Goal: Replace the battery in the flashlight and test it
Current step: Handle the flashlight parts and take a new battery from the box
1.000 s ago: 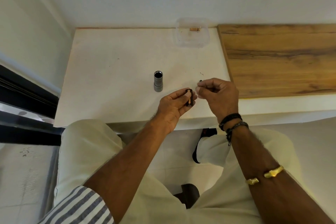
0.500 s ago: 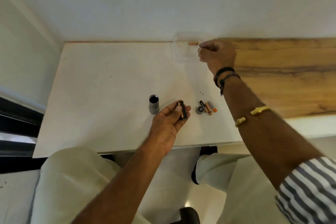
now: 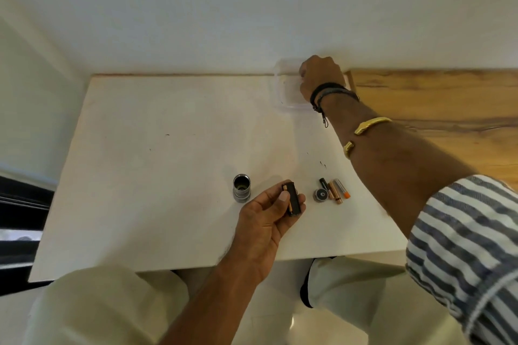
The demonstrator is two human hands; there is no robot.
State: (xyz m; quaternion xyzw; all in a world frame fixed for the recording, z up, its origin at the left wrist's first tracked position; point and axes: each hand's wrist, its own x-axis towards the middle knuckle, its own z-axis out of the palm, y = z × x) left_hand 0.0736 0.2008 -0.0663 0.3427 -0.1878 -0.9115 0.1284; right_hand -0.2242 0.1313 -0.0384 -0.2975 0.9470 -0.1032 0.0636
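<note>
My left hand (image 3: pixel 263 221) is shut on a black battery holder (image 3: pixel 293 199) with a copper-topped battery in one slot, held just above the white table (image 3: pixel 168 162). The grey flashlight body (image 3: pixel 241 188) stands upright, open end up, left of that hand. To the right lie the round black tail cap (image 3: pixel 321 195) and three loose batteries (image 3: pixel 335 190). My right hand (image 3: pixel 319 75) reaches into a clear plastic container (image 3: pixel 286 95) at the table's back edge. Its fingers curl downward and hide what is under them.
A wooden board (image 3: pixel 434 98) covers the surface to the right of the white table. A wall runs along the back. My knees in light trousers are below the table's front edge.
My right hand left the holder, reached to the back and went down into the clear container over the battery there. The loose batteries and cap came into view. My left hand stayed put.
</note>
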